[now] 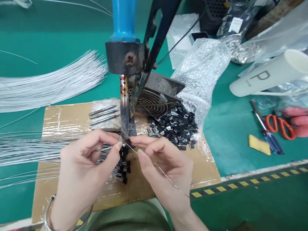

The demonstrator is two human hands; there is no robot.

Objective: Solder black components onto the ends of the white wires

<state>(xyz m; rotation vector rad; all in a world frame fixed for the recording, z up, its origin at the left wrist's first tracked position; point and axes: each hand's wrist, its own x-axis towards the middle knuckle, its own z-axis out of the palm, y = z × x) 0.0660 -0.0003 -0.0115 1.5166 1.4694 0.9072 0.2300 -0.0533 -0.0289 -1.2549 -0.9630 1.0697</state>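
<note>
A soldering iron with a blue handle [124,18] is clamped upright, its metal barrel [124,106] pointing down between my hands. My left hand [82,169] pinches a thin white wire [104,149] right at the iron's tip. My right hand [168,166] is closed on a thin solder wire [169,179], whose near end reaches the tip while the rest trails across the palm. A small black part [128,142] shows by my right index fingertip; whether that finger grips it I cannot tell. Below the tip lie several wires with black connectors [124,164] on their ends.
A cardboard sheet [197,171] carries a pile of black connectors [177,128], a round-grilled fan [155,98] and metal rods [103,112]. Bundled white wires [45,86] lie left. Bubble wrap [203,72], a white mug [269,74], scissors [279,125] and a screwdriver [268,134] are right.
</note>
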